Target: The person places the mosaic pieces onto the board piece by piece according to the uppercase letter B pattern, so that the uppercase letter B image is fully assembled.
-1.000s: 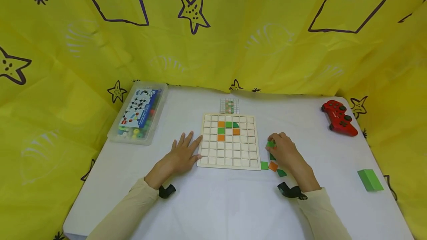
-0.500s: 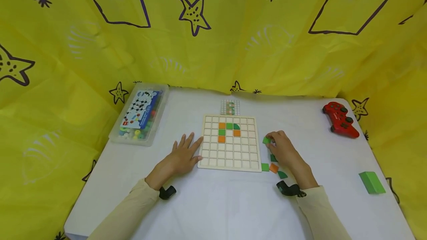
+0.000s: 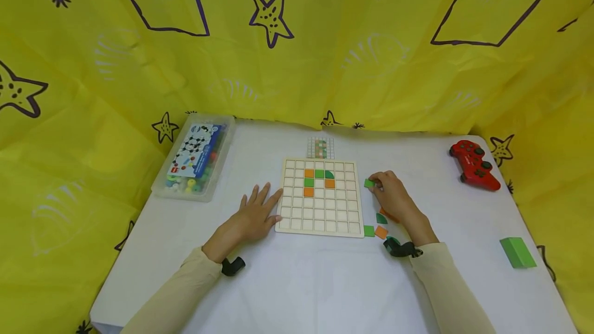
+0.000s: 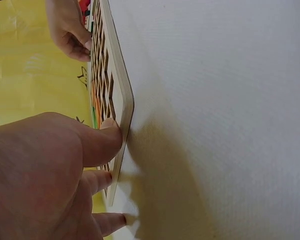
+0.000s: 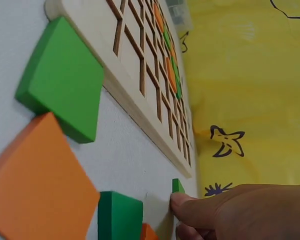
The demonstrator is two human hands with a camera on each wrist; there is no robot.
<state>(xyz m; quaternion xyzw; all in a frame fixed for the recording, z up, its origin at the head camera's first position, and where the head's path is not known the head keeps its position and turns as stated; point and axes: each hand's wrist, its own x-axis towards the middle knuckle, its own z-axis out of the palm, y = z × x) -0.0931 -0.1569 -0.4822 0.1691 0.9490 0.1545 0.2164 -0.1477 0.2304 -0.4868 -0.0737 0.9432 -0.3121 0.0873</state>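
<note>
A light wooden grid board [image 3: 320, 215] lies mid-table, with orange and green square tiles and a dark green quarter-round tile in its upper cells. My left hand [image 3: 250, 220] rests at the board's left edge, fingers spread; its thumb [image 4: 105, 142] touches the rim. Just off the board's right side, my right hand [image 3: 394, 200] pinches a green square tile [image 3: 369, 183] between thumb and fingertips. Below that hand lie a green square tile [image 5: 62, 80], an orange square tile [image 5: 42, 180] and a dark green quarter-round tile [image 3: 381, 218]. Another orange tile [image 3: 383, 211] is partly hidden under the hand.
A small printed pattern card [image 3: 320, 147] lies behind the board. At the back left stands a clear plastic box [image 3: 192, 159] of colourful parts. To the right are a red game controller [image 3: 474, 165] and a green block [image 3: 517, 252].
My right hand has slid the green square tile away from the loose tiles, towards the back of the table. An orange tile has come into sight under it. My left hand stays put.
</note>
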